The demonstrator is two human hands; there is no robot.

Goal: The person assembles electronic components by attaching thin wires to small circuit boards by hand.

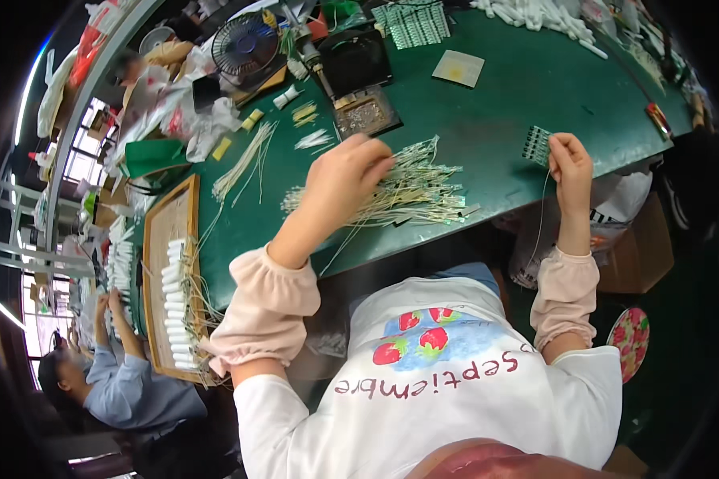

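Note:
My right hand (570,161) pinches a small green circuit board panel (536,145) by its edge, above the right part of the table. A thin pale wire (542,215) hangs from that hand down past the table's front edge. My left hand (345,177) is over a pile of small boards with thin wires (423,188) at the middle of the table. Its fingers are bent together in a pinch, and I cannot make out anything between them. Part of the pile is hidden behind that hand.
A soldering stand with a tray (365,112) stands behind my left hand. Further left are a small fan (245,44) and a bundle of loose wires (246,164). A wooden tray (153,279) holds several white cylinders. Another person (136,391) sits at the left.

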